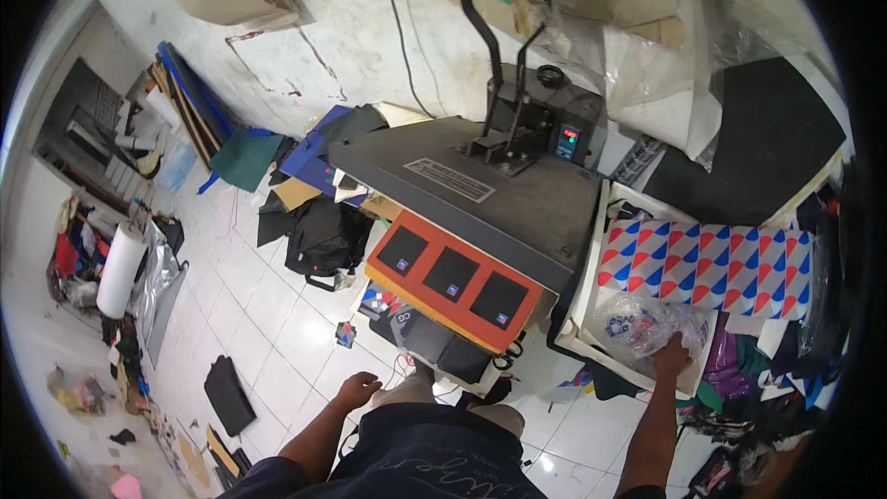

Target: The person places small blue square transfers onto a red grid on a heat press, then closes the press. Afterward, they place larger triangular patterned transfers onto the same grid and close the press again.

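Note:
My right hand (672, 357) reaches to the right, its fingers curled at a crumpled clear plastic bag (628, 319). Small round blue, red and white printed pieces show through the bag, which lies in a shallow white tray (591, 351). The fingertips are partly hidden by the plastic. Beside my lap, my left hand (358, 390) hangs low, fingers loosely stretched and holding nothing. In front of me, a heat press (462, 180) has its dark top plate raised over an orange-red pad (383, 263). Several black fabric pieces (451, 279) with small printed emblems lie in a row on the pad.
A silver sheet with red and blue shapes (702, 263) lies across the tray's far side. Scissors (507, 355) hang by the press's near corner. A black backpack (325, 238) rests on the floor at left, and a white roll (121, 270) stands farther left. Fabric scraps (735, 365) crowd the right.

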The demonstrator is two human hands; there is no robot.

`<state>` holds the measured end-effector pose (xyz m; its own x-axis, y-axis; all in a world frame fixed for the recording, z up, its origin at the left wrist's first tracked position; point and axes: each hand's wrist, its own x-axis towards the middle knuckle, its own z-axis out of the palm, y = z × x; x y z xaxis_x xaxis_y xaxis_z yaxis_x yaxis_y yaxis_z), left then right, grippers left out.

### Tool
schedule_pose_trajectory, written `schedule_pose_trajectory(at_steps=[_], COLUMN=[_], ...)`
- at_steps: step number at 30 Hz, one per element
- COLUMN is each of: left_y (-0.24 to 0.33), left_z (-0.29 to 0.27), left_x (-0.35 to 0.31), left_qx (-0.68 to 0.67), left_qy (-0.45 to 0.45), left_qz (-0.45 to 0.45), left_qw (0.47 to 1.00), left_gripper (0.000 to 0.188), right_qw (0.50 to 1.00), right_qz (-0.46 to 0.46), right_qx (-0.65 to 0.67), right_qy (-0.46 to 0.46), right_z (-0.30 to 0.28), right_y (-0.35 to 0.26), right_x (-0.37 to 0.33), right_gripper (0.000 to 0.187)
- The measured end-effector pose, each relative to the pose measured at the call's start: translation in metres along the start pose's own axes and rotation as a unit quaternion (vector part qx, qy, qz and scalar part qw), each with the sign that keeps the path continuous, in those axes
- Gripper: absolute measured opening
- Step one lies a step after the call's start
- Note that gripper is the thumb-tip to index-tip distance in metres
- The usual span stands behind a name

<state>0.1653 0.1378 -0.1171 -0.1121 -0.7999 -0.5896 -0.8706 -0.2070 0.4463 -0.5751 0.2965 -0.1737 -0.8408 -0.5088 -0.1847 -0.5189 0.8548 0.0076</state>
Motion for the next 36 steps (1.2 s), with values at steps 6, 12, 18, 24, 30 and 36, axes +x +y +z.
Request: schedule_pose_trajectory(at_steps=[6,12,18,24,30,36], left_y=[-0.021,-0.063,0.003,0.152,0.312,0.383], left_z=[0.026,0.027,0.008,-0.006,0.025,0.063], left_x=[-0.001,-0.005,0.0,-0.015,-0.028,-0.031], left_qx=[-0.015,-0.108,-0.062,0.031,-0.08,-0.289], left_qy=[0.002,0.004,-0.055,-0.174,-0.315,-0.5], left_qz=[0.039,-0.016,0.017,0.114,0.22,0.236], left_qw=[0.999,0.994,0.996,0.978,0.92,0.781], left_gripper=[0.043,0.029,0.035,0.039,0.043,0.063], right_qw=[0.985,0.976,0.937,0.854,0.708,0.622], right_qz=[-0.031,0.006,0.068,0.112,0.058,0.007], right_qx=[0.17,0.218,0.34,0.509,0.704,0.765], right_qy=[-0.014,0.026,0.05,-0.012,-0.012,-0.168], right_z=[0.034,0.022,-0.025,-0.107,-0.156,-0.183], right_y=[0.048,0.042,0.076,0.05,0.011,-0.083], right_x=[0.026,0.036,0.025,-0.037,-0.128,-0.212], right_gripper=[0.041,0.051,0.049,0.033,0.027,0.024])
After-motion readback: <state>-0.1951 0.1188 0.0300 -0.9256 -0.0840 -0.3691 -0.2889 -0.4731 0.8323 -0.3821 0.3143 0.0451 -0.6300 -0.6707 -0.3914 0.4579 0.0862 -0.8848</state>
